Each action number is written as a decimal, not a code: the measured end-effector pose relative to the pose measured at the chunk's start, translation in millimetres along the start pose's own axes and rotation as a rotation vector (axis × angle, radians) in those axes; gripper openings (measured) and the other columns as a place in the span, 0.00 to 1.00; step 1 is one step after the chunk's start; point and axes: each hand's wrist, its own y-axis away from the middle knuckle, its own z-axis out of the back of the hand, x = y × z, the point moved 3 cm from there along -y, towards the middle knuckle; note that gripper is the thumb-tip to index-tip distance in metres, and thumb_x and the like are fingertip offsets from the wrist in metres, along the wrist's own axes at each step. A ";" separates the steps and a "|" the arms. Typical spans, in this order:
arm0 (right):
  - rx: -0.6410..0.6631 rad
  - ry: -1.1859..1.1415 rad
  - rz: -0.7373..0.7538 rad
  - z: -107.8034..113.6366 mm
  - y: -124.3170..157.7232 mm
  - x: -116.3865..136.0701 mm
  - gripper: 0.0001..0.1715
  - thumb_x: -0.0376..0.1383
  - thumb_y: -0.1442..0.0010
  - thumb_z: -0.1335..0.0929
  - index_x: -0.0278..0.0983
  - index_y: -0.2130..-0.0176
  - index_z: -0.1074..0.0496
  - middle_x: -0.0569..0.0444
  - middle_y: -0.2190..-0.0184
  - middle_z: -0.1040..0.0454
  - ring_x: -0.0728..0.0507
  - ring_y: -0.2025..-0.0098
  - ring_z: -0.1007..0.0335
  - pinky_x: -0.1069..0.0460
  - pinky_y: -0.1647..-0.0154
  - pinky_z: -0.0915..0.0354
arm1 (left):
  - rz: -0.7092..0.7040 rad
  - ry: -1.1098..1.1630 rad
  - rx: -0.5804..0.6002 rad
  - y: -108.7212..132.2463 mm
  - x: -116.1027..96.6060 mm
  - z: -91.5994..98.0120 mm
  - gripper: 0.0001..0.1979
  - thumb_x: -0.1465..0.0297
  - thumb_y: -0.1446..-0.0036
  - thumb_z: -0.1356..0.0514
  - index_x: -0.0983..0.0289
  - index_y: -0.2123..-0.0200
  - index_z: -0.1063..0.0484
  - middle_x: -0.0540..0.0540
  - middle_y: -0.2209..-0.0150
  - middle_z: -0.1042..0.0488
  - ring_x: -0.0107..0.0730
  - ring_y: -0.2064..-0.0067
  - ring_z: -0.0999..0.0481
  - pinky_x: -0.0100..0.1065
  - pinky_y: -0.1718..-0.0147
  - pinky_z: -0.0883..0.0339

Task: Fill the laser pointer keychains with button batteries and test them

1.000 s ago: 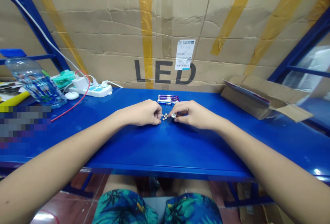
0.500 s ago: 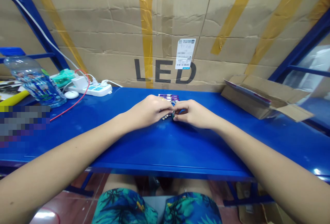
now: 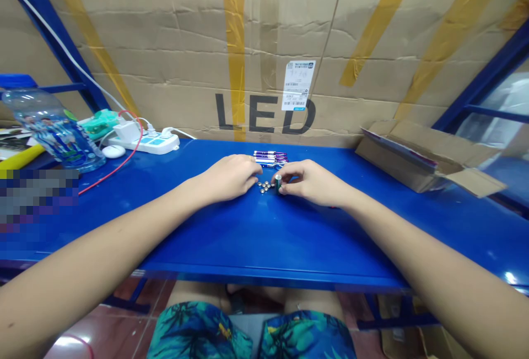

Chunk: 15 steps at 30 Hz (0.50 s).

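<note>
Between the thumb and fingers of my right hand (image 3: pixel 308 183) stands a small dark green cylinder (image 3: pixel 278 184) with a silvery top, held upright at the table. My left hand (image 3: pixel 235 176) rests just left of several small round metal pieces (image 3: pixel 264 187), its fingers bent and close together; whether anything is pinched at the tips is too small to tell. Behind both hands lies a row of purple and blue pen-like sticks (image 3: pixel 270 156) with silvery parts. The metal pieces lie loose on the blue table (image 3: pixel 264 232) between my hands.
An open cardboard box (image 3: pixel 397 155) sits at the right. On the left are a plastic bottle (image 3: pixel 61 133), a white power strip (image 3: pixel 161 143), a red cable (image 3: pixel 124 164) and a white mouse-like object (image 3: pixel 113 152). A big cardboard sheet (image 3: pixel 185 45) marked LED stands behind the table.
My left hand has moved left, away from my right hand and the cylinder. The cylinder's top and the small metal pieces now show more fully. My right hand has barely moved.
</note>
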 end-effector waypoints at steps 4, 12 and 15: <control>-0.018 -0.022 -0.003 1.7 -0.2 0.5 0.11 0.32 0.48 0.30 0.35 0.63 0.21 0.54 0.69 0.21 0.44 0.64 0.27 0.50 0.58 0.33 | -0.053 0.033 0.073 -2.4 3.7 -11.3 0.13 0.70 0.34 0.45 0.62 0.57 0.20 0.59 0.58 0.21 0.43 0.55 0.22 0.39 0.55 0.31; -0.114 -0.001 0.048 10.9 1.0 0.0 0.08 0.32 0.48 0.31 0.35 0.65 0.23 0.54 0.69 0.22 0.44 0.64 0.27 0.50 0.60 0.34 | 0.045 0.127 0.064 -2.7 3.4 -6.7 0.06 0.74 0.43 0.40 0.63 0.67 0.22 0.55 0.67 0.21 0.36 0.66 0.23 0.33 0.66 0.36; -0.092 0.012 0.034 8.9 0.9 1.0 0.08 0.32 0.48 0.31 0.36 0.65 0.22 0.54 0.69 0.21 0.44 0.64 0.27 0.50 0.60 0.34 | 0.097 0.163 0.067 -0.7 4.0 -2.6 0.04 0.76 0.48 0.39 0.63 0.71 0.24 0.52 0.72 0.23 0.32 0.71 0.26 0.31 0.72 0.40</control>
